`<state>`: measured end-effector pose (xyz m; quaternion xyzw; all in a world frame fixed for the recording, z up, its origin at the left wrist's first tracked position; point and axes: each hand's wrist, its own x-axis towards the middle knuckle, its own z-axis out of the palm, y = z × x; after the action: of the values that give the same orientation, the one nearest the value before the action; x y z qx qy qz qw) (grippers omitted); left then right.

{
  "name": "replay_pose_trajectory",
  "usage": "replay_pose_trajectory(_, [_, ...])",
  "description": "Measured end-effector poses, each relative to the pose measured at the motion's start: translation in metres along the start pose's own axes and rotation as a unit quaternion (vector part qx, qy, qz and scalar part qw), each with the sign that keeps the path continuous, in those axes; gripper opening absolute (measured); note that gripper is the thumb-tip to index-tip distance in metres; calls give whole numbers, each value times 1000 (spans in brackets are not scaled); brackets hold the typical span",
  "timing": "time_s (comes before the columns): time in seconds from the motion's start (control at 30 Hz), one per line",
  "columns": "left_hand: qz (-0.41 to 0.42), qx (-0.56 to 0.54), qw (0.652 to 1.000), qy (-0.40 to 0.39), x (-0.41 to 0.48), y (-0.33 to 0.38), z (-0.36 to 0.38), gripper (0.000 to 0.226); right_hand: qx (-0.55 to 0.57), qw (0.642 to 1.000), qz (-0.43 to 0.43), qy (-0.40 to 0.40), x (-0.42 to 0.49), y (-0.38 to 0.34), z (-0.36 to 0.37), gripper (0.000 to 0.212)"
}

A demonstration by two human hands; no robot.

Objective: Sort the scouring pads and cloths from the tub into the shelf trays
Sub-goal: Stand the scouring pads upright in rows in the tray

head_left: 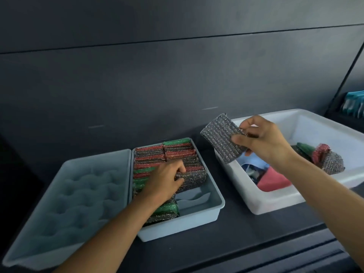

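Right hand (264, 142) pinches silver pad (222, 137) above tub (275, 201); left hand (167, 181) grips pad in tray (214, 198). Next: file pad into tray gap.

Back wall (137, 75) — dark grey matte panels, with a thin horizontal seam (177, 39) running across the upper part. Shelf surface (236, 229) dark, near black; front lip (295, 259) ridged lengthwise. Far right: a slim dark upright (346, 69), slanted in this view, and past it teal-and-white packets (354, 104) — cut by the frame edge, print unreadable.
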<state>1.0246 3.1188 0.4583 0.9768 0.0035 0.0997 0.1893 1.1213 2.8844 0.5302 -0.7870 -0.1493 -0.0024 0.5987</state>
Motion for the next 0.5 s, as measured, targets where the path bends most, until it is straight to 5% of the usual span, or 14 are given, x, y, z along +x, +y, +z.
replay_pose_trajectory(0.2, [72,194,978,4,8,1,-1,23,-27,997,-32,-66,-10,4,23,22])
replay_pose_trajectory(0.4, [-32,44,995,-85,9,-6,-7,49,-101,979,-81,-159,-27,9,46,21])
replay_pose_trajectory(0.5, [-21,-18,993,-118,13,-19,-14,22,-174,963,-102,-178,-28,14,53,21])
